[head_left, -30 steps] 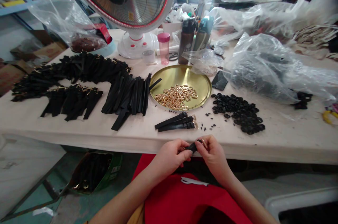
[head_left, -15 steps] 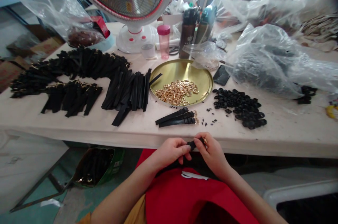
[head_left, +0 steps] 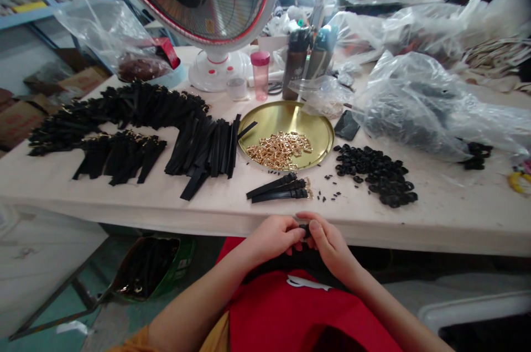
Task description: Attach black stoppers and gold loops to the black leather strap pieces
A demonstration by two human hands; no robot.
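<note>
Pinching together at the table edge, a small black strap piece (head_left: 305, 228), probably a watch band, is gripped between left hand (head_left: 274, 237) and right hand (head_left: 328, 241), close beneath finished straps (head_left: 279, 188) and the brass tray (head_left: 315, 122).

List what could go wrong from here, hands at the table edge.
1. Both hands, left and right, pinch a small black strap off the table, over the lap; a slip likely drops it to the floor.
2. Tiny black bits lie loose near the edge; a sleeve or wrist could sweep them off.
3. The finished straps lie close to the hands and could be knocked.
</note>
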